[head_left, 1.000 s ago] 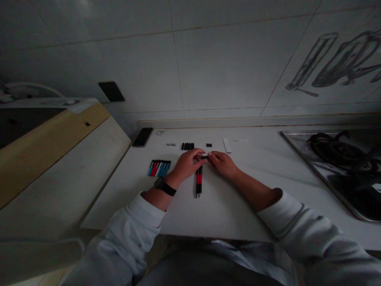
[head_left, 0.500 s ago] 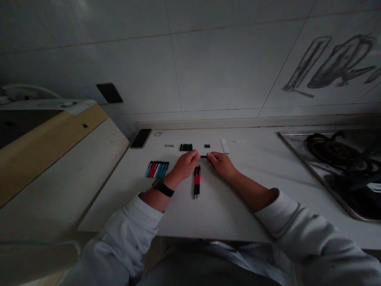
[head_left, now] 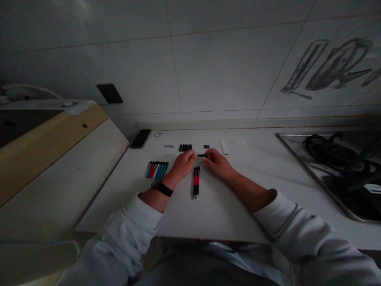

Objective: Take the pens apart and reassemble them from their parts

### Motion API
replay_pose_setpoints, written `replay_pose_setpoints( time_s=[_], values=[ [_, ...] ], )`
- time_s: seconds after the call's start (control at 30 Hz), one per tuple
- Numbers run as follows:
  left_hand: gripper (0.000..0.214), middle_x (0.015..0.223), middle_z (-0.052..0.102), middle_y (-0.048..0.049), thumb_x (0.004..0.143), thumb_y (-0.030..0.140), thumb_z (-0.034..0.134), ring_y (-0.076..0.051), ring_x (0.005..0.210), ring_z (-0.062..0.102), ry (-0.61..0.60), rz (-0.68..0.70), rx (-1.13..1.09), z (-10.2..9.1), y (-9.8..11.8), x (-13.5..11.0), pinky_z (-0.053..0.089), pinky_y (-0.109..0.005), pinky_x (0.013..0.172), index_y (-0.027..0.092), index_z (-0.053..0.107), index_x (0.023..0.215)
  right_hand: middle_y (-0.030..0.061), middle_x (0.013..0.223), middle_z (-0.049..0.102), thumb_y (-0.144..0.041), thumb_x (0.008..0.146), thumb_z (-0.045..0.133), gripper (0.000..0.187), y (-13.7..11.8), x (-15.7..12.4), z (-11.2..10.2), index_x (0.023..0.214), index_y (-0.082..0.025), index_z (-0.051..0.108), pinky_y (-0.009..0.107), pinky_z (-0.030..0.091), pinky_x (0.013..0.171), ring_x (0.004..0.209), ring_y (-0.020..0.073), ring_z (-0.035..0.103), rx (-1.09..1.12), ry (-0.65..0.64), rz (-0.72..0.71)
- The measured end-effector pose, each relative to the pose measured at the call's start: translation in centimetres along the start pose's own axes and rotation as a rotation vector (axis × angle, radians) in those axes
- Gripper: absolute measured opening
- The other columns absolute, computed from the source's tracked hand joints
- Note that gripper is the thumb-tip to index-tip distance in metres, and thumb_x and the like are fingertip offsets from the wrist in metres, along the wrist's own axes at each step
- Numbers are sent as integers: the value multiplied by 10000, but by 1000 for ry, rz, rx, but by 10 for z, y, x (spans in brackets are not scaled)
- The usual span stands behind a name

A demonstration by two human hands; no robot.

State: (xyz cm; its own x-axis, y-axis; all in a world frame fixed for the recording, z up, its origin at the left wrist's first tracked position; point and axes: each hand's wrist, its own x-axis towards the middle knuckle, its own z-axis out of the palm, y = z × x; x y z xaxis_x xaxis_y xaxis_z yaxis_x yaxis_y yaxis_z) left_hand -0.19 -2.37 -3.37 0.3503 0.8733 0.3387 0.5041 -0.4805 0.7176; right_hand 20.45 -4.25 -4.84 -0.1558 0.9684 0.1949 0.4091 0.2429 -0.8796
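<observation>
My left hand [head_left: 183, 163] and my right hand [head_left: 216, 162] meet over the white counter [head_left: 220, 198], fingers pinched on the two ends of a small black pen part [head_left: 202, 155] held between them. Just below the hands lie two red-and-black pens [head_left: 196, 182] side by side, tips toward me. A black watch [head_left: 161, 187] sits on my left wrist. Behind the hands is a row of black pen parts [head_left: 185, 147] and one small black piece [head_left: 206, 146].
A bunch of blue, red and black pen barrels [head_left: 157, 169] lies left of my hands. A dark phone [head_left: 140, 138] and small springs [head_left: 169, 145] sit at the back left, a white strip [head_left: 224, 146] at the back. A gas stove [head_left: 339, 163] fills the right. A wooden board [head_left: 44, 147] lies left.
The hands have lifted slightly off the two pens and drawn a little apart, so the black part between them now shows more. The view has shifted slightly.
</observation>
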Motion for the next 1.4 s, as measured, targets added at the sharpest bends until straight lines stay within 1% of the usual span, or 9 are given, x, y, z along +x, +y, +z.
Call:
replay_pose_setpoints(
  time_s=[0.13,0.27,0.37,0.63,0.77,0.9,1.1,1.23,1.4],
  values=[
    [297,733,536,21,1026,352,442,-148,714,502,3,2,20,0,0,0,373,-267,664,208,469,768,4,757,650,-551,1001,455,379,2,1,1,863,-236,614,306,438,711,713,174,584,-4,-31,29],
    [298,728,543,22,1027,351,443,-147,708,506,8,4,36,1,1,0,370,-267,660,206,480,769,-1,802,695,-513,964,552,294,4,2,2,1056,-245,631,302,456,717,732,176,619,17,-36,29],
    [312,718,543,23,1028,365,444,-145,698,505,5,0,40,2,2,0,363,-268,650,205,487,763,5,796,693,-502,972,522,286,7,3,3,1006,-244,638,309,459,729,737,180,616,2,-35,19],
    [397,614,509,22,1021,439,442,-149,599,507,68,-173,-96,-1,11,1,380,-276,580,207,507,706,17,847,635,-420,896,619,226,-2,0,3,1030,-242,650,310,434,696,729,178,556,81,168,-105],
    [418,624,544,15,1031,460,418,-154,591,547,110,-200,-103,-23,13,5,409,-282,590,209,530,715,1,780,587,-439,892,610,243,-6,0,-1,1026,-239,644,308,406,667,692,173,521,82,214,-97],
    [340,717,640,-23,1014,408,493,-186,686,591,142,-90,319,-69,4,12,415,-308,662,209,635,777,-17,711,531,-464,878,619,251,-2,1,-1,999,-246,642,308,385,635,650,172,477,41,153,-55],
    [200,966,717,-122,939,252,571,-266,891,645,-5,-78,818,-126,-37,24,458,-362,807,183,758,926,-17,719,534,-458,881,624,253,7,3,2,1016,-246,652,314,390,644,655,177,494,20,82,-52],
    [247,1035,723,-141,924,187,537,-275,966,655,-145,-125,902,-131,-61,30,462,-367,847,179,782,955,-15,728,563,-453,880,627,250,9,4,2,1023,-249,647,314,388,641,652,177,499,35,50,-52],
    [239,1028,727,-152,927,213,561,-283,1001,669,-204,-158,895,-120,-77,35,473,-354,862,172,793,966,-14,739,561,-429,884,620,230,10,4,2,1015,-242,643,308,390,644,663,172,498,60,46,-61]
  ],
)
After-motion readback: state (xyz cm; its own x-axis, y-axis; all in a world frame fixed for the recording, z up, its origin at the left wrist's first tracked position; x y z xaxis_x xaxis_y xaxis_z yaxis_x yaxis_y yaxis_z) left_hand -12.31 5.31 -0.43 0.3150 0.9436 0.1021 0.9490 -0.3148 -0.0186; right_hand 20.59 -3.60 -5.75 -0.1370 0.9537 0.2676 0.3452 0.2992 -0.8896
